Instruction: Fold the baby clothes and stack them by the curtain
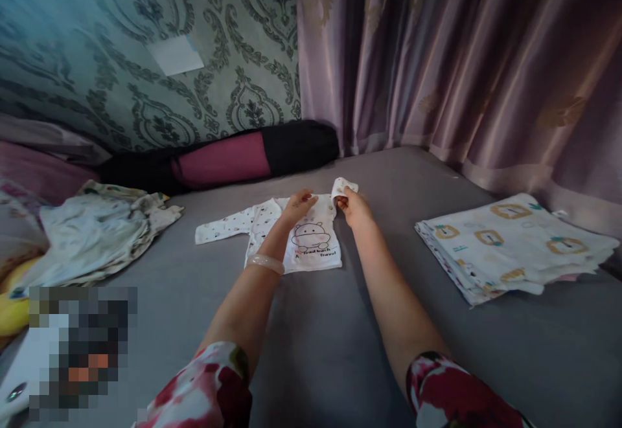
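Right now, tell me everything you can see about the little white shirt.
The little white shirt looks like soft, thin fabric, with a spotted panel beside a plain one bearing a cartoon animal above dark lettering. It lies spread on the grey sheet. One spotted sleeve stretches out to the picture's left; the right hand grips the other sleeve, bunched up. The left hand is over its upper part; contact is unclear.
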`<state>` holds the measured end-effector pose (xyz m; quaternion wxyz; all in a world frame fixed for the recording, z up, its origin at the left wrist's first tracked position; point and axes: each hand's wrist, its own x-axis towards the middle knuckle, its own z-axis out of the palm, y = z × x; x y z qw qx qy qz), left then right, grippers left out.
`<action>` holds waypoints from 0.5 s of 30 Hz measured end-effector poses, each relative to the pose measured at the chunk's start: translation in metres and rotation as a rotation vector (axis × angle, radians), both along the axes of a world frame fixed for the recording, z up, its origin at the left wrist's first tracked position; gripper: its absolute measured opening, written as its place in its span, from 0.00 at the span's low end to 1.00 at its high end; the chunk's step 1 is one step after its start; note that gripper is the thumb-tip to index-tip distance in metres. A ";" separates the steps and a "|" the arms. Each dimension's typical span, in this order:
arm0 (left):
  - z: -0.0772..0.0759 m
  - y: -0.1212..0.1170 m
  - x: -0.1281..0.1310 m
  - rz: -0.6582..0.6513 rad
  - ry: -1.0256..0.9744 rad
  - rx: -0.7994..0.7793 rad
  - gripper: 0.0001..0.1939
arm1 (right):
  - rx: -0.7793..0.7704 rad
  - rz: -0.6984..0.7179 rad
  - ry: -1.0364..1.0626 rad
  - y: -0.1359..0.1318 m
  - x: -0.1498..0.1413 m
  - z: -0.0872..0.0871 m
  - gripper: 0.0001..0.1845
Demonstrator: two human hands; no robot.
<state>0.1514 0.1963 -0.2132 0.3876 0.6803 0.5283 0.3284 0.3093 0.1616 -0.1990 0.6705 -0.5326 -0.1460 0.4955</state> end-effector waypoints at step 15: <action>-0.012 -0.043 -0.051 0.302 -0.527 -0.144 0.24 | 0.024 0.599 -0.365 -0.013 -0.029 0.000 0.32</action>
